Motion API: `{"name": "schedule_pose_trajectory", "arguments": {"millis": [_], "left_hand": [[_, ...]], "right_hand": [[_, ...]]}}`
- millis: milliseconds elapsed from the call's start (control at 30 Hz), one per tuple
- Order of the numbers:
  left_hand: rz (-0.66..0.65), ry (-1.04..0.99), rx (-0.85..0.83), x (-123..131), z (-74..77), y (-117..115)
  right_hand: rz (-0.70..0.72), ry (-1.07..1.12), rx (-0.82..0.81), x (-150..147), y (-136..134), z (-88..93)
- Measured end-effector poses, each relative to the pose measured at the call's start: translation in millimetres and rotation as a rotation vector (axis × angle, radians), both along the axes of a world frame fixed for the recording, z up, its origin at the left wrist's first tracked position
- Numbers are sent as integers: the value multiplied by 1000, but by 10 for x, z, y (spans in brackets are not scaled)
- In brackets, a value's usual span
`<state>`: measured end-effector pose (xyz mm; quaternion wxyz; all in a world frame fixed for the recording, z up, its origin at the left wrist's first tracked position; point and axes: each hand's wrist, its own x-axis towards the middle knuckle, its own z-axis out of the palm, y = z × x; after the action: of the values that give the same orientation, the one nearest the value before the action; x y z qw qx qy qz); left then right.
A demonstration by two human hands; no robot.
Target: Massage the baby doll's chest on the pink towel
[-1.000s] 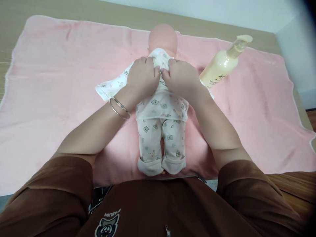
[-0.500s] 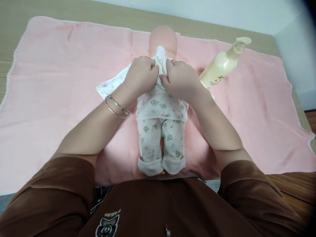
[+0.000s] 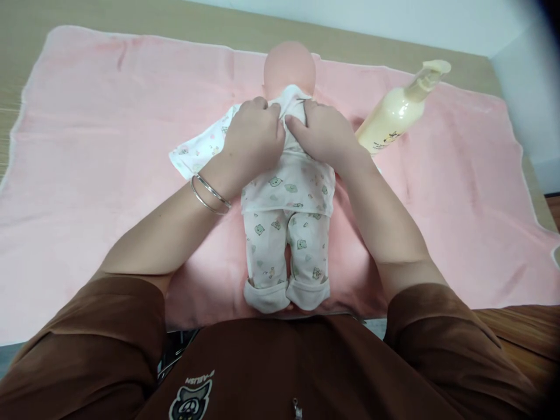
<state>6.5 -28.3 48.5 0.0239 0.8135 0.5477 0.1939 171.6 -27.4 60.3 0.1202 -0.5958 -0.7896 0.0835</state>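
A baby doll lies lengthwise with its bald head at the far end and its feet towards me. It wears a white printed shirt and matching trousers with turned-up cuffs. My left hand is closed on the shirt's upper part, left of the middle. Just across from it, my right hand has its fingers curled round the cloth near the neck, thumb lying across the front. Between the hands the cloth bunches up to the lower part of the head. One shirt sleeve spreads out to the left.
Under the doll is a pink blanket with a pale edge, laid over a wooden table. A pale yellow pump bottle is right of my right hand. A white wall rises behind the table.
The collar cloth between my hands has spread wider and flatter over the neck. My right thumb has moved up and now lies straighter; both hands stay at the shirt's top.
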Motion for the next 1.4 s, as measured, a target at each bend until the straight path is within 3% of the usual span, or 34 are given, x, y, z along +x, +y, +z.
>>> {"name": "schedule_pose_trajectory", "arguments": {"millis": [167, 400, 667, 867, 1400], "left_hand": [[6, -87, 19, -17, -29, 57], [-35, -241, -161, -122, -134, 336], [26, -270, -100, -39, -273, 364], [62, -268, -54, -29, -317, 369], [117, -226, -120, -37, -279, 362]], "right_hand": [[-35, 29, 4, -15, 27, -27], [12, -116, 70, -211, -252, 113], [-42, -5, 11, -28, 5, -2], [-59, 21, 22, -9, 43, -57], [-103, 54, 46, -19, 84, -117]]}}
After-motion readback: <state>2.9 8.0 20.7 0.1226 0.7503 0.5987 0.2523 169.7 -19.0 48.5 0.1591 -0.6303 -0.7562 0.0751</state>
